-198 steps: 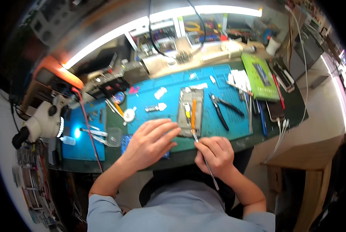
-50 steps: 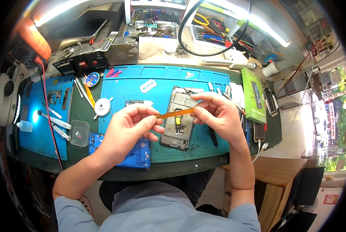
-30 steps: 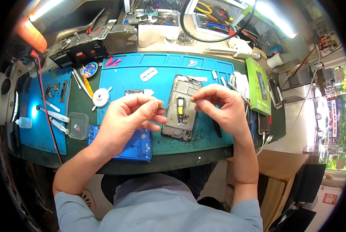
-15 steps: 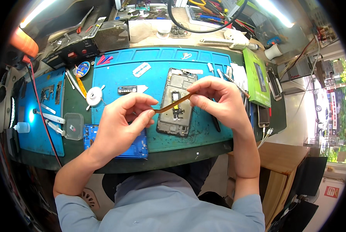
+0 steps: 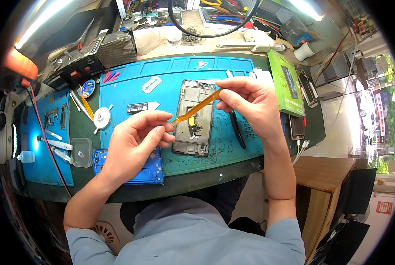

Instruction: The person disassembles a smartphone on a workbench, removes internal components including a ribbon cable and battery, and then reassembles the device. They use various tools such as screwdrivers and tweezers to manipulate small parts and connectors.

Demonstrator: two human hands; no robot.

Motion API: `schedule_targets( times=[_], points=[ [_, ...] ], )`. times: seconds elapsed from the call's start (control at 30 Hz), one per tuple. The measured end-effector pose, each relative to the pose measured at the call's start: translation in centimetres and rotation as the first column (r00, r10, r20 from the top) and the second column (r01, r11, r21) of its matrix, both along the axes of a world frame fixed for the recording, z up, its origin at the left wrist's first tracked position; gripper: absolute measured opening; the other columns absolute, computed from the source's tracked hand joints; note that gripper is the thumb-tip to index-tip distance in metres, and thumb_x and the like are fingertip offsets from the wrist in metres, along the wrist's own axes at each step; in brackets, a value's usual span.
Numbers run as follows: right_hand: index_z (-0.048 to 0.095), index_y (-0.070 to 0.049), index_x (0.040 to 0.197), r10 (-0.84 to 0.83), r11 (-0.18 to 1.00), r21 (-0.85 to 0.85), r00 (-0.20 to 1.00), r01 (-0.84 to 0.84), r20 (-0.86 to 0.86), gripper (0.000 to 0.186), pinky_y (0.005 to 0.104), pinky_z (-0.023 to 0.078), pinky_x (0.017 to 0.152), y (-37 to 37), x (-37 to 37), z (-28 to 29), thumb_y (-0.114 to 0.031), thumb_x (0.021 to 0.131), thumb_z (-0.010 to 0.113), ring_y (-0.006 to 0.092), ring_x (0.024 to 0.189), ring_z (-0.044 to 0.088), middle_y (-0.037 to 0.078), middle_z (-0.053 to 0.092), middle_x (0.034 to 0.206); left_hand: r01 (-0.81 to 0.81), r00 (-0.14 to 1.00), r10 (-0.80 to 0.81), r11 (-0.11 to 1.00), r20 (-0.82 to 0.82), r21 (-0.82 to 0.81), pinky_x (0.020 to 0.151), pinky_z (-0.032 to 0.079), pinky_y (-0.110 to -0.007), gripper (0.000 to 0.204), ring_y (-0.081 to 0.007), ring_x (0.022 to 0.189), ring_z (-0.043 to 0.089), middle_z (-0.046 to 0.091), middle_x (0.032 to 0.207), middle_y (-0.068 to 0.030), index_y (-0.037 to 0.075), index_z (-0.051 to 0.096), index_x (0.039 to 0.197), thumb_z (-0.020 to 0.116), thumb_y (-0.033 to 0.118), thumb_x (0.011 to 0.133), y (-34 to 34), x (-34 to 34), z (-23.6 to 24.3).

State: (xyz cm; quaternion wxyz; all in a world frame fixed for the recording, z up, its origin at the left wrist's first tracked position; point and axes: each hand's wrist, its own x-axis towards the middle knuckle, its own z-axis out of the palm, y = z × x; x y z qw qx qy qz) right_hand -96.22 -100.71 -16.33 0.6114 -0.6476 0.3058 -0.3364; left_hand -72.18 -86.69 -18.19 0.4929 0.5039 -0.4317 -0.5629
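Leftmost about the work, a clear plastic box point(image 5: 82, 152) stands on the table point(image 5: 202, 182) beside a white spool point(image 5: 102, 118), both well apart from the hands. Next comes a blue phone cover point(image 5: 150, 170), partly under the left hand point(image 5: 140, 137) in this view and nearer the person than anything else on the teal mat point(image 5: 224, 159). The left hand has its thumb and fingertips brought together on the lower left end of an amber ribbon point(image 5: 200, 107); the exact contact is too small to make out. From there the ribbon slants up and away to the right, a slim strip held in the air, its long axis on a diagonal. Below it on the mat lies an opened phone frame point(image 5: 205, 121), its own long axis running almost straight away from the person, so that the ribbon crosses it obliquely rather than lining up. A yellow part point(image 5: 191, 121) sits within the frame, just under the ribbon's left half. At the far right end, the right hand point(image 5: 246, 99) pinches the ribbon between thumb and forefinger, farther from the person's body than the left. The fingertips flank the frame on either side, neither clearly nearer. Farther right, black pliers point(image 5: 237, 130) lie below the right wrist, then a green box point(image 5: 286, 84).
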Motion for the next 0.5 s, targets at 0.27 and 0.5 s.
schedule_targets(
  times=[0.27, 0.5],
  points=[
    [0.067, 0.004, 0.122, 0.035, 0.999, 0.014, 0.999, -0.035, 0.005, 0.026, 0.0248, 0.059, 0.075, 0.03, -0.06, -0.62, -0.004, 0.097, 0.066, 0.0143, 0.088, 0.072, 0.011, 0.073, 0.104, 0.013, 0.999, -0.014, 0.999, 0.031, 0.038, 0.082, 0.057, -0.027, 0.023, -0.0137, 0.093, 0.07, 0.07, 0.106, -0.0082, -0.003, 0.064, 0.12, 0.064, 0.005, 0.098, -0.12, 0.03, 0.22],
    [0.066, 0.004, 0.123, 0.062, 0.997, 0.037, 0.997, -0.064, 0.036, 0.027, 0.0253, 0.059, 0.078, 0.18, 0.09, -0.79, -0.004, 0.097, 0.066, 0.014, 0.089, 0.072, 0.01, 0.073, 0.107, -0.011, 1.0, 0.011, 0.999, 0.014, 0.039, 0.082, 0.057, -0.026, 0.021, -0.0131, 0.092, 0.07, 0.07, 0.106, -0.0079, -0.003, 0.065, 0.116, 0.065, 0.004, 0.097, -0.01, 0.21, 0.18]
  ],
)
